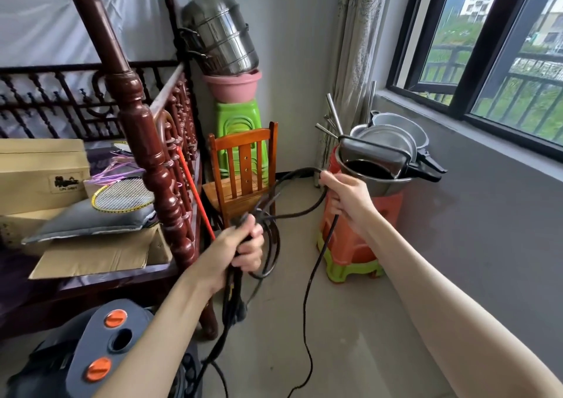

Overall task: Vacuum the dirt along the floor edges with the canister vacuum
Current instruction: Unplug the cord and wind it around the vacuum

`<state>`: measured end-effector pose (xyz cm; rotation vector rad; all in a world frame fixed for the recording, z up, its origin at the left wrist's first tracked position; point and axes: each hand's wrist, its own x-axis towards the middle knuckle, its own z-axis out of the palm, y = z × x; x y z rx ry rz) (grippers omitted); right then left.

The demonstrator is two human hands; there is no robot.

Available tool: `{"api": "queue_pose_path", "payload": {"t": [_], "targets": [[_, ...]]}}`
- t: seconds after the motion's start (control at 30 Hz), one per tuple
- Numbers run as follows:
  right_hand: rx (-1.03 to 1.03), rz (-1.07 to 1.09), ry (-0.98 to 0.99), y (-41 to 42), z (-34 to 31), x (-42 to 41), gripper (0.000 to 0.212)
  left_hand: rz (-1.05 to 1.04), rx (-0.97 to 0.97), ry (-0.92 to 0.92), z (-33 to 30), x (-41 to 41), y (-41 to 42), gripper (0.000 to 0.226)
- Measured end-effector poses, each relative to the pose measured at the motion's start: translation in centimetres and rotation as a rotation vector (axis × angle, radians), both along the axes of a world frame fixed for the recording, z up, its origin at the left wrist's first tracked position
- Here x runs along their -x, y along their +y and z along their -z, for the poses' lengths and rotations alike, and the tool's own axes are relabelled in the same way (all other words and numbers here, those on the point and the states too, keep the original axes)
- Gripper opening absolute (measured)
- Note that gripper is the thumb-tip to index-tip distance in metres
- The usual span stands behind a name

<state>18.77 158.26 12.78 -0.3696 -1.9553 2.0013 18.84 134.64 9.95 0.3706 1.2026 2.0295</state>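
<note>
Grey plastic canister vacuum with round orange knobs (91, 352) cut off at bottom-left frame edge, partly hidden behind left forearm. Thin black rubbery power cord (310, 279) loops in front of small slatted wooden chair (243, 169); loops blurred, overlapping, count unclear. Left hand (240, 248), below chair seat, curls round bunched cord coils. Right hand (344, 199), right of chair, pinches single cord strand. Stacked orange and green plastic stools (350, 245) right of chair carry dented steel pots (390, 141).
</note>
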Motion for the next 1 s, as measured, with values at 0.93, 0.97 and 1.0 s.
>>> {"api": "queue_pose_path", "payload": {"t": [0.93, 0.97, 1.0], "targets": [[-0.955, -0.674, -0.094, -0.1, 2.9, -6.1, 0.02, -0.511, 0.633, 0.557, 0.9, -0.7, 6.8, 0.018], [-0.918, -0.628, -0.03, -0.1, 1.8, -5.8, 0.018, -0.43, 0.689, 0.591, 1.1, -1.4, 7.0, 0.02], [-0.865, -0.573, 0.026, 0.1, 0.9, -5.5, 0.016, -0.361, 0.721, 0.608, 1.2, -2.0, 7.3, 0.025]]}}
